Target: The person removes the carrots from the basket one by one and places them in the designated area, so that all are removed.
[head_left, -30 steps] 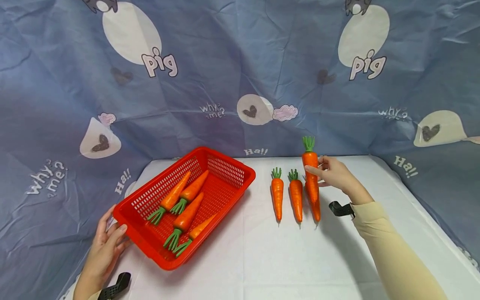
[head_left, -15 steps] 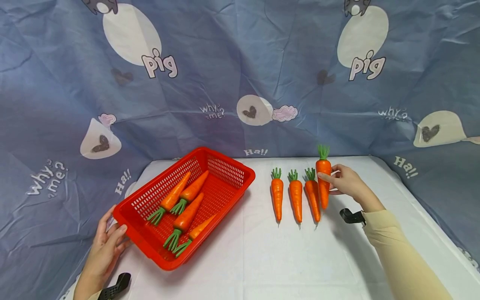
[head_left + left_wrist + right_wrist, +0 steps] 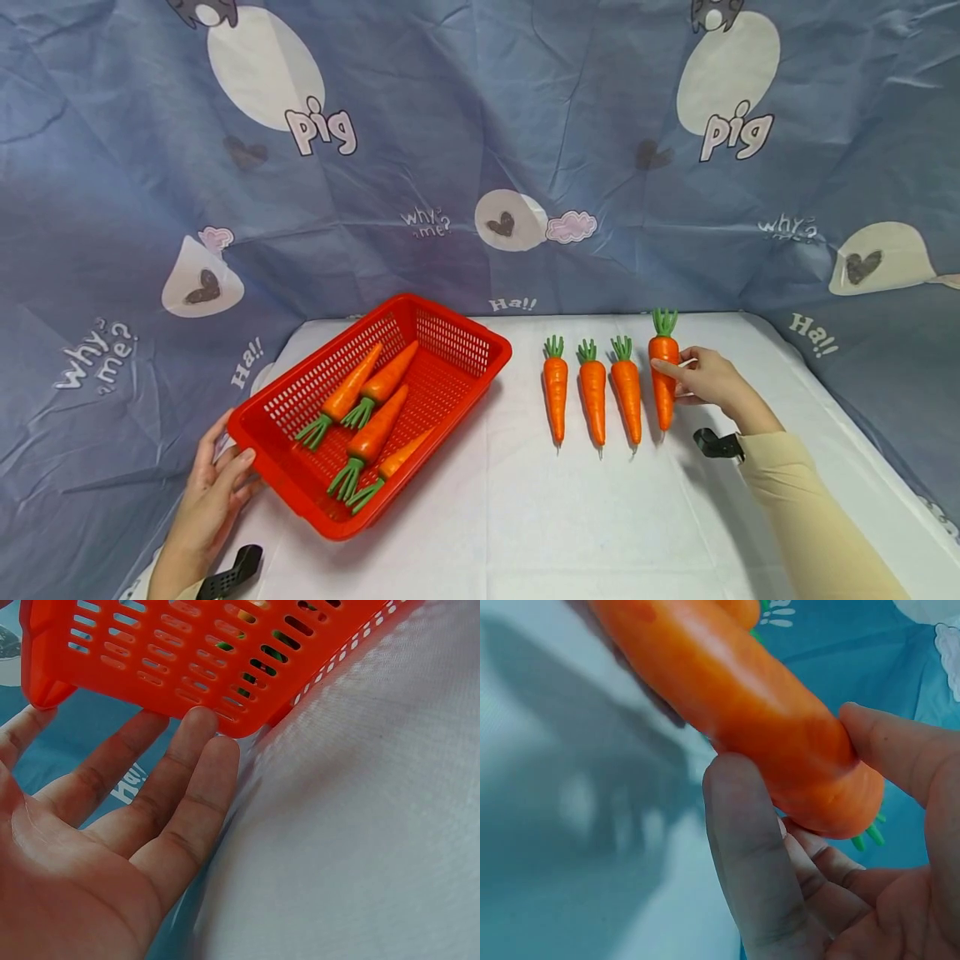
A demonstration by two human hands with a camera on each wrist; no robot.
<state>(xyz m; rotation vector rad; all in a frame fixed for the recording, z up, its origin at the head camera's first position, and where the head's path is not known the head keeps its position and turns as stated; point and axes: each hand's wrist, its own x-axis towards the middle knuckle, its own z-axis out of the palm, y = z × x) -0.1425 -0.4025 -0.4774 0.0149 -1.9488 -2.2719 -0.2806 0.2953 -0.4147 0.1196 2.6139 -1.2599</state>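
Between the thumb and fingers of my right hand (image 3: pixel 712 382) is an orange carrot (image 3: pixel 663 379) with a green top, held upright at the right end of a row. Three similar carrots (image 3: pixel 592 400) lie side by side to its left. The right wrist view shows thumb and fingers around the carrot's thick end (image 3: pixel 810 765). My left hand (image 3: pixel 206 496) holds the near left corner of a red plastic basket (image 3: pixel 281 492), thumb at the rim. In the left wrist view, its other fingers (image 3: pixel 199 769) reach under the slotted wall (image 3: pixel 172 656). Several carrots (image 3: pixel 378 425) lie in the basket.
A white cloth (image 3: pixel 562 525) covers the table. Behind it hangs a blue patterned curtain (image 3: pixel 420 125), which also runs along both sides. Dark wrist devices (image 3: pixel 716 443) sit on both wrists.
My right hand has carried its carrot rightward and lower, from over the third carrot to a spot right of it, uncovering that carrot. The left hand and basket have stayed put.
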